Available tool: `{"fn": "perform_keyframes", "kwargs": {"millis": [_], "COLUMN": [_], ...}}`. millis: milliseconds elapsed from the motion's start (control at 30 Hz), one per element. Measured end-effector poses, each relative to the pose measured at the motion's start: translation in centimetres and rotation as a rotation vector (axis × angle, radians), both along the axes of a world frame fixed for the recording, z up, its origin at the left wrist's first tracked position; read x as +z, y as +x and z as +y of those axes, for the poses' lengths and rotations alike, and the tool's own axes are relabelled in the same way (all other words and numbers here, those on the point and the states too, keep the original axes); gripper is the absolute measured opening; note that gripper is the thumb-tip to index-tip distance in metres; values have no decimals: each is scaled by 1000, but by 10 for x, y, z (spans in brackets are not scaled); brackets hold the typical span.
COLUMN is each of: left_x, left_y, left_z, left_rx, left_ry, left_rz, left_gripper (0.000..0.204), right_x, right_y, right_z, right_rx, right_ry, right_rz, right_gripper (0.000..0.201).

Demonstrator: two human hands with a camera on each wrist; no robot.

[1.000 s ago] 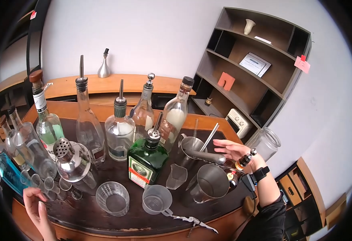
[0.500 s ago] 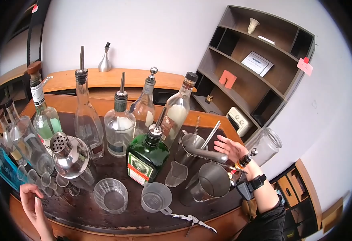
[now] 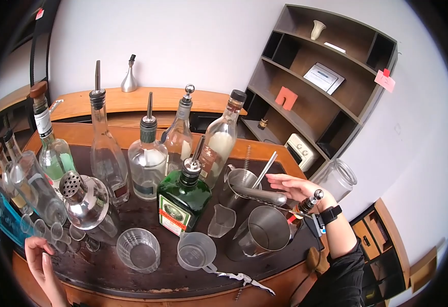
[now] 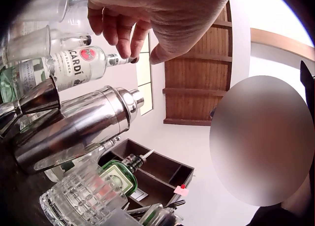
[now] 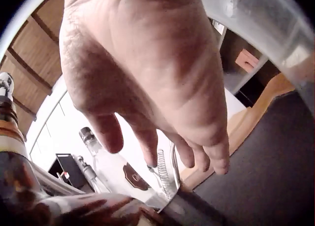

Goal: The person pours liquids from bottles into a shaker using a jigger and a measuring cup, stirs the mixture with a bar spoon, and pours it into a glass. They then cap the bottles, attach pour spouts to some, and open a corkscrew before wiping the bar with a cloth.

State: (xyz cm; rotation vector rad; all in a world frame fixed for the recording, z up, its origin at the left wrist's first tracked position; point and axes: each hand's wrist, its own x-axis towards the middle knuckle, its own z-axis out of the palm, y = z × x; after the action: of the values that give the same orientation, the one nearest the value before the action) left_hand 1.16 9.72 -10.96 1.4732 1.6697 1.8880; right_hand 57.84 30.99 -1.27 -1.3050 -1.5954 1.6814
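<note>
My left hand (image 3: 42, 263) hovers at the table's front left, fingers loosely bent and nothing in them. Close beyond it stand several small glasses (image 3: 56, 233) and a steel jigger (image 4: 42, 100); a cocktail shaker (image 3: 88, 210) rises behind them. On the right side, my right hand (image 3: 301, 189) reaches out with relaxed, spread fingers and an empty palm. Its fingertips are near a metal cup (image 3: 235, 197) holding a spring-coil strainer and slim metal tools. A small bottle with a ball-topped stopper (image 3: 306, 205) stands in front of that wrist, beside a large mixing tin (image 3: 271, 230).
A green liqueur bottle (image 3: 183, 199) with a pourer stands mid-table, with several clear bottles behind. Along the front are a cut-glass tumbler (image 3: 138, 250), a plastic measuring cup (image 3: 196, 250) and a corkscrew (image 3: 244, 279). Past my right hand is a glass jar (image 3: 339, 179).
The head view has shifted slightly. My right hand has turned a little at the wrist, staying by the metal cup; my left hand has barely moved.
</note>
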Motion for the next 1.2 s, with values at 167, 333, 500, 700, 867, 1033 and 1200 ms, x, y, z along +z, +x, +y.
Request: {"fn": "perform_keyframes", "kwargs": {"millis": [167, 333, 500, 700, 867, 1033, 1200], "left_x": [-4, -2, -2, -3, -2, 2, 1], "left_y": [-2, -2, -2, -4, -2, 1, 1], "left_z": [0, 2, 2, 2, 3, 3, 5], "left_rx": [-10, -6, 17, 6, -3, -15, -45], "left_ry": [-3, -3, -16, -2, -4, 6, 41], "left_rz": [-30, -6, -27, -29, -56, -61, -95], "left_gripper": [16, 16, 15, 14, 12, 10, 10], "right_x": [-13, -16, -24, -28, -21, 3, 47], "right_y": [13, 1, 0, 6, 6, 15, 17], "right_z": [11, 19, 26, 30, 25, 13, -11], "right_rx": [63, 107, 13, 14, -47, -159, -226], "right_ry": [-40, 6, 24, 33, 68, 246, 582], "right_rz": [-15, 14, 14, 83, 122, 240, 179], "right_gripper": [55, 62, 66, 63, 61, 57, 62]}}
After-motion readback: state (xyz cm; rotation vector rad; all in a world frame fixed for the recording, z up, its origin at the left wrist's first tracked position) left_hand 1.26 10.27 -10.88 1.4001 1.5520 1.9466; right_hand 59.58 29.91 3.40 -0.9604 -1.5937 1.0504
